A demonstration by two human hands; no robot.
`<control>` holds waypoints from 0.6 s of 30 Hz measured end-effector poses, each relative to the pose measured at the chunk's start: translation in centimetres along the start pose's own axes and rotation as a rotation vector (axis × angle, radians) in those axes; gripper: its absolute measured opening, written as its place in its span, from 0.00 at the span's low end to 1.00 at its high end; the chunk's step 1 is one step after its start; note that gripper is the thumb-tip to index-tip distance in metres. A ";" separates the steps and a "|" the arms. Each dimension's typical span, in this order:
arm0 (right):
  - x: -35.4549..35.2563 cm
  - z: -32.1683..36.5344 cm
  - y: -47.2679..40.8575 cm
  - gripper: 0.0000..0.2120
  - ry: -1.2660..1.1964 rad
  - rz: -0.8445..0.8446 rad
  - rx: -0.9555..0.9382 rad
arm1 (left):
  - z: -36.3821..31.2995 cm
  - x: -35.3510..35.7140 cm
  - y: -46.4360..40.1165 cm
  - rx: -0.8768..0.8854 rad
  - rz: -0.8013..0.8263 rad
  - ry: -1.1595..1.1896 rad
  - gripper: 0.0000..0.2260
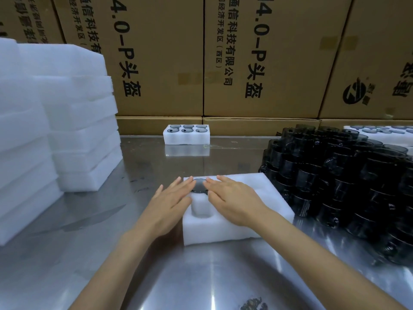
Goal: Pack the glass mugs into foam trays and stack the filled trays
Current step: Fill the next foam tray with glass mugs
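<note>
One smoky glass mug [199,185] sits in the centre foam tray [250,189] under flat, open left hand [173,199] and right hand [232,198]; one filled tray [186,138] waits behind, many mugs [348,186] remain at right.

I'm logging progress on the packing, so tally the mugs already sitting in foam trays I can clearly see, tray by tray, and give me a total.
Far foam tray by the boxes: 6 mugs
Near foam tray under the hands: 1 mug
Total: 7 mugs seated
A further tray at the far right is too cut off to count.
</note>
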State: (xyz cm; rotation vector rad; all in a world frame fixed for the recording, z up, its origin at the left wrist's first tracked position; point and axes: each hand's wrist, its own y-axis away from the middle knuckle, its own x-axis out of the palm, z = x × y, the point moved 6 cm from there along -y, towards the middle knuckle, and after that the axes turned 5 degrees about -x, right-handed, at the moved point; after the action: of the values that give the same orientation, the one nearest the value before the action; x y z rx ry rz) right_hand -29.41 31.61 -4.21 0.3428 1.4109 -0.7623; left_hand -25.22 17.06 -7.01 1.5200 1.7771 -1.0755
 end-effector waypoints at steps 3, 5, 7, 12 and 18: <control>0.1 0.2 0.5 0.22 -0.019 -0.056 0.009 | -0.1 0.6 0.5 -0.017 -0.063 0.214 0.19; -0.7 0.2 1.3 0.21 -0.030 -0.239 0.023 | -0.2 0.8 0.6 -0.015 -0.110 0.385 0.19; -2.1 0.1 2.4 0.18 -0.073 -0.447 0.046 | -0.4 0.8 0.6 -0.005 -0.148 0.488 0.20; -6.5 -2.8 5.5 0.14 -0.014 -0.817 0.210 | 0.4 0.5 0.2 -0.073 -0.168 0.580 0.29; -10.4 -10.2 10.6 0.20 0.128 -1.005 0.737 | 0.4 0.0 0.1 -0.119 -0.216 0.691 0.27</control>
State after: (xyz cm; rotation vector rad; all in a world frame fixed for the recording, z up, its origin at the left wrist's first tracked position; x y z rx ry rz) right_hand -29.92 48.54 1.82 0.2215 1.3391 -2.1314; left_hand -25.14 16.74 -7.18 1.7842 2.4588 -0.5370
